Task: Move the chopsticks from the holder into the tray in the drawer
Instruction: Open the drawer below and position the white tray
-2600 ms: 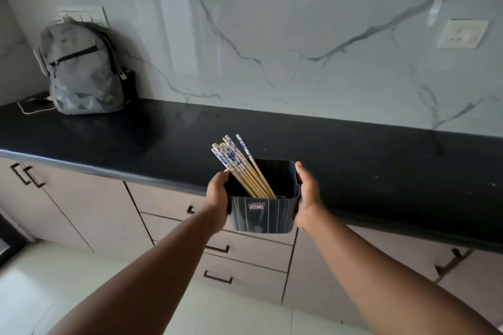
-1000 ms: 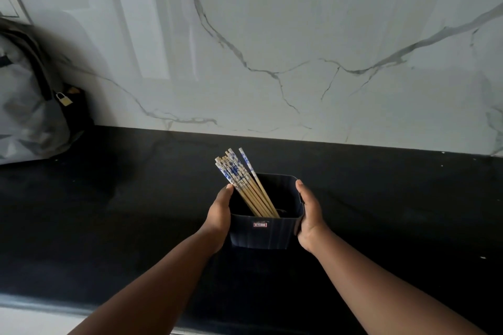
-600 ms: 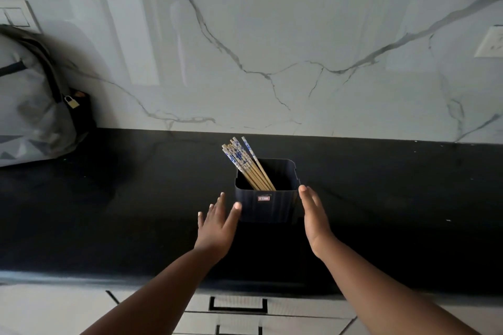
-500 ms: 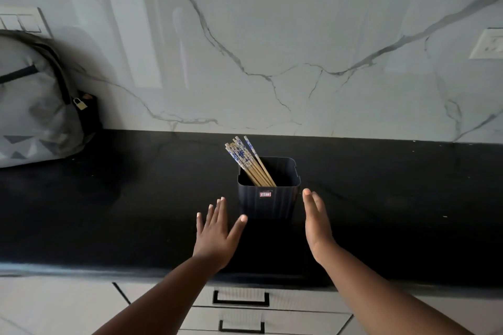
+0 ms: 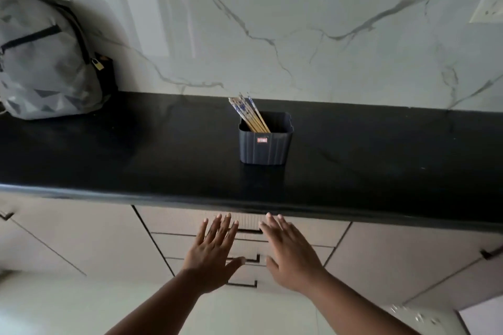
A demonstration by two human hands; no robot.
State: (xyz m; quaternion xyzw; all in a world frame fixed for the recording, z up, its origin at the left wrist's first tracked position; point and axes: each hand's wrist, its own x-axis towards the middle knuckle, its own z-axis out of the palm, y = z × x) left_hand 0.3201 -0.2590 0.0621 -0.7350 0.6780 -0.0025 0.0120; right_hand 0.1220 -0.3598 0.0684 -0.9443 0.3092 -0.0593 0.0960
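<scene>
The chopsticks [image 5: 249, 114] stand in the dark holder [image 5: 265, 141] mid-countertop [image 5: 136, 155], so with left hand [image 5: 213, 255] and right hand [image 5: 292, 253] spread empty, we should hook the top drawer's handle [image 5: 249, 231] and pull straight.

A dark holder [image 5: 265, 148] stands on the black desk [image 5: 136, 160], the chopsticks [image 5: 249, 114] leaning to its left side. A grey backpack [image 5: 46, 60] sits far left against the marble wall. Below the desk edge, the left hand [image 5: 213, 253] and right hand [image 5: 292, 251] hover flat, fingers [image 5: 217, 226] spread, before the closed drawers [image 5: 177, 223].
</scene>
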